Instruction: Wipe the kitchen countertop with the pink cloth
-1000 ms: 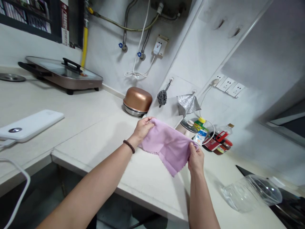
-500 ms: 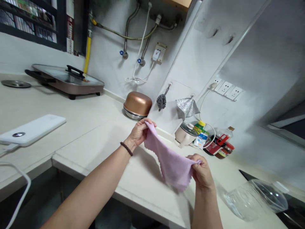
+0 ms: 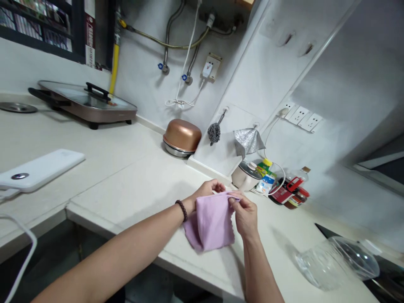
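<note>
A pink-purple cloth [image 3: 216, 223] hangs folded over on itself above the countertop, its scalloped edges pointing down. My right hand [image 3: 246, 212] pinches its upper right corner between thumb and fingers. Behind the top edge of the cloth is my left hand [image 3: 211, 188], fingers loosely curled and apart, with the palm partly hidden by the fabric. A dark bead bracelet [image 3: 181, 210] circles my left wrist.
On the pale countertop [image 3: 135, 185] stand an electric griddle [image 3: 91, 105], a white power bank [image 3: 47, 166], a copper-coloured bowl [image 3: 183, 135], a small pot [image 3: 246, 176] and several condiment containers. A clear plastic bottle [image 3: 334, 261] lies at the right. The counter's front edge runs below my arms.
The cloth was stretched between both hands and is now folded over. My left hand has moved right, close to my right hand, and its fingers have loosened; my right hand has shifted slightly left.
</note>
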`<state>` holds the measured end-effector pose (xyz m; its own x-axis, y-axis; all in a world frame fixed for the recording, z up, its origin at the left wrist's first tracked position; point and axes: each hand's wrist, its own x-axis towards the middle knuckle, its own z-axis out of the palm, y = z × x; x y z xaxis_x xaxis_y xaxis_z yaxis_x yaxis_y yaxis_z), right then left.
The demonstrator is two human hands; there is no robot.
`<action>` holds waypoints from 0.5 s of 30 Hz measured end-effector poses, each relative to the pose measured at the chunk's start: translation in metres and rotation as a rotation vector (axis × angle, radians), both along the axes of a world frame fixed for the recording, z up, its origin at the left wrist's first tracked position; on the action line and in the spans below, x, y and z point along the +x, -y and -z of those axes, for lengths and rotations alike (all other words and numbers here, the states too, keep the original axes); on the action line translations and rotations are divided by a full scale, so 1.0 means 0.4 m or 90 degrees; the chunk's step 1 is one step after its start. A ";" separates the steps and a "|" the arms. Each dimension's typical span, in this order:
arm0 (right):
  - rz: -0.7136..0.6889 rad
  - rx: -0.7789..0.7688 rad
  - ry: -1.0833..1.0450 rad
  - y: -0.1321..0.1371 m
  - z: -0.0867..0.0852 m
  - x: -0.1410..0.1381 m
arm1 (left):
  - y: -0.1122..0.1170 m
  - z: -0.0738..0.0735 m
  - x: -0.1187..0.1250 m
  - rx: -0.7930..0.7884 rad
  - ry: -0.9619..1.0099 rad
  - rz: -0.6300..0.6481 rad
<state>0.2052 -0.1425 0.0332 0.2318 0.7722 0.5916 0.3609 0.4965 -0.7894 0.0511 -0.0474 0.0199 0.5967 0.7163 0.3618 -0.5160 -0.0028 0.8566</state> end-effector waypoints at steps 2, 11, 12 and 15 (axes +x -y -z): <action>0.075 0.046 -0.065 -0.006 0.001 0.018 | 0.001 -0.015 -0.022 0.026 -0.010 -0.087; 0.132 0.047 -0.213 -0.023 0.004 0.069 | 0.002 -0.020 -0.034 0.079 -0.074 -0.138; 0.121 0.024 -0.213 -0.023 0.004 0.068 | 0.002 -0.021 -0.036 0.063 -0.060 -0.163; 0.086 -0.046 -0.176 -0.019 0.001 0.066 | 0.004 -0.033 -0.055 0.056 -0.021 -0.153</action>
<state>0.2314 -0.1349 0.0328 0.4797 0.7608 0.4371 0.1872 0.3980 -0.8981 0.0291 -0.0492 0.0333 0.4260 0.8055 0.4119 -0.4637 -0.1965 0.8639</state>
